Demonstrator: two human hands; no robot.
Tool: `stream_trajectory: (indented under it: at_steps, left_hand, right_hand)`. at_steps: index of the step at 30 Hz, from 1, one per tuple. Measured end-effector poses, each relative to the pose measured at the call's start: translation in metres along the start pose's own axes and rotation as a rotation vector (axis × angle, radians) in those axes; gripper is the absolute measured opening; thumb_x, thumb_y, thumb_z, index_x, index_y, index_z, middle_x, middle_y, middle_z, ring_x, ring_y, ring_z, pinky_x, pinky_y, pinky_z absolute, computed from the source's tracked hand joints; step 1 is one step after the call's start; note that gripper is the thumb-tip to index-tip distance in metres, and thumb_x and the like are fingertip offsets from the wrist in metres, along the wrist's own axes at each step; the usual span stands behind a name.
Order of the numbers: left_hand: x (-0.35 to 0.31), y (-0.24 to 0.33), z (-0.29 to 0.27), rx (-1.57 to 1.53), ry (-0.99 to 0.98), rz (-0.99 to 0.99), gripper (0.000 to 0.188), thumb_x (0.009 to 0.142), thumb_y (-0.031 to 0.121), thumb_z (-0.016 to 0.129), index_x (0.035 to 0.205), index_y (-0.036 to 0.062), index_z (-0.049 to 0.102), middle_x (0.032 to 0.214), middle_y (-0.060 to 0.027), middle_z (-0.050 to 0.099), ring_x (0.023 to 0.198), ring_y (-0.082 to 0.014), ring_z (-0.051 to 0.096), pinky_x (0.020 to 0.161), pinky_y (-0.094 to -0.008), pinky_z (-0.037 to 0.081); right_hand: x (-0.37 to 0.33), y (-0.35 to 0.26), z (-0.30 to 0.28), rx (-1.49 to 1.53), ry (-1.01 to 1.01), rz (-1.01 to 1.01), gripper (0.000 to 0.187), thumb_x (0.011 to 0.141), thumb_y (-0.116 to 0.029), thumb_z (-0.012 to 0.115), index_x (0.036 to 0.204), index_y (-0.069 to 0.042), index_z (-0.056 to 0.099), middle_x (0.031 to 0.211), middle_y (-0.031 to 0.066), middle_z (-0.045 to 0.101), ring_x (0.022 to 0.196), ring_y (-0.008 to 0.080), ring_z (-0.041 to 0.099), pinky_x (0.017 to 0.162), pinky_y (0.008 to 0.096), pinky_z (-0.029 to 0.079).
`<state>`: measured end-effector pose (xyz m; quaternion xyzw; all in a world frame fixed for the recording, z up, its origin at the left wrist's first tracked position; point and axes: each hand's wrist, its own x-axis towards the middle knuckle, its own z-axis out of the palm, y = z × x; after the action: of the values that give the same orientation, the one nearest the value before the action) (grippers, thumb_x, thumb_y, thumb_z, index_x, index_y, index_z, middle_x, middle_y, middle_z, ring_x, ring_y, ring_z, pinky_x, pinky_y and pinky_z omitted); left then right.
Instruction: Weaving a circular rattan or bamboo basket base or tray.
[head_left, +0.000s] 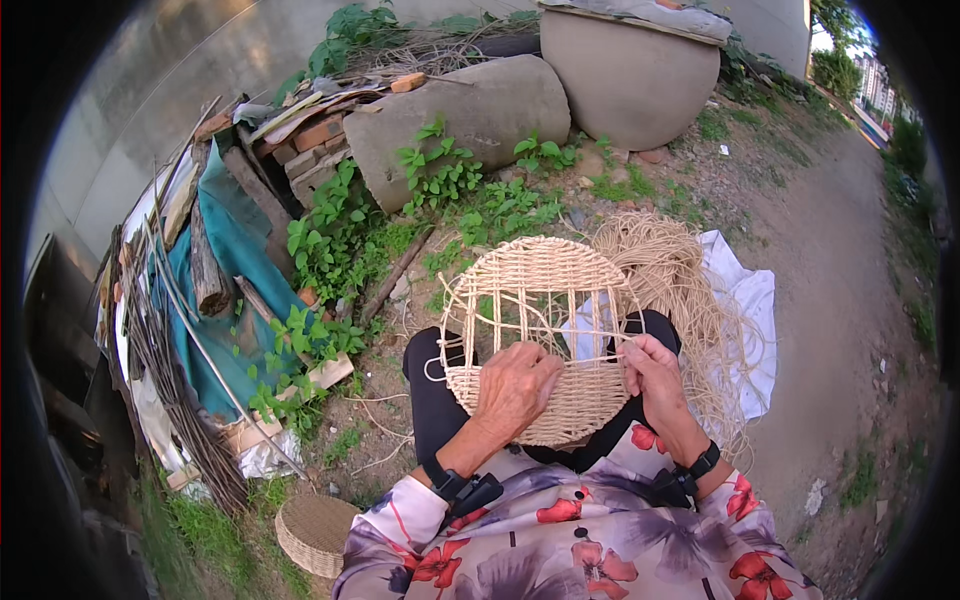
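Note:
A round piece of cord weaving point(540, 262) rests across my lap, tilted up. Its far and near parts are closely woven. Between them lies an open band crossed by a few bare strands. My left hand point(520, 385) lies on the near woven part with its fingers curled down on it; the fingertips are partly hidden. At the right rim, my right hand point(652, 372) pinches a thin cord between thumb and fingers. Loose cord ends loop out at the weaving's left edge.
A large heap of tan cord point(655, 250) lies on a white cloth point(740, 300) at my right knee. A woven round basket or stool point(315, 535) sits at lower left. Sticks, logs and a teal tarp point(225, 270) are piled left. Ahead stand a concrete pipe point(460, 120) and a big vat point(630, 75).

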<state>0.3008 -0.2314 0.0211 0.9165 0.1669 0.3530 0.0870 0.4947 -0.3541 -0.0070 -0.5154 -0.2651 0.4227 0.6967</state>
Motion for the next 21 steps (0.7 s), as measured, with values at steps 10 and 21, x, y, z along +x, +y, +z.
stream_trajectory:
  at_steps: [10,21]
  left_hand:
    - [0.007,-0.006,0.023,-0.003,-0.02,-0.082,0.008,0.079,0.011,0.071,0.08,0.0069,0.064,0.074,-0.0086,0.053,0.07,-0.0286,0.061,0.06,-0.0411,0.048]
    - [0.005,-0.003,0.021,0.013,-0.114,-0.099,0.007,0.08,0.012,0.067,0.081,0.0052,0.066,0.079,-0.0107,0.052,0.077,-0.0309,0.058,0.066,-0.0434,0.048]
  right_hand:
    - [0.053,-0.024,0.044,-0.176,-0.235,-0.21,0.011,0.095,-0.017,0.062,0.095,-0.006,0.062,0.078,0.0015,0.063,0.07,0.0065,0.058,0.063,0.0227,0.046]
    - [0.055,0.005,0.058,-1.259,-0.131,-0.595,0.017,0.083,-0.003,0.056,0.1,-0.005,0.055,0.075,0.0166,0.062,0.075,0.0373,0.064,0.065,0.0475,0.047]
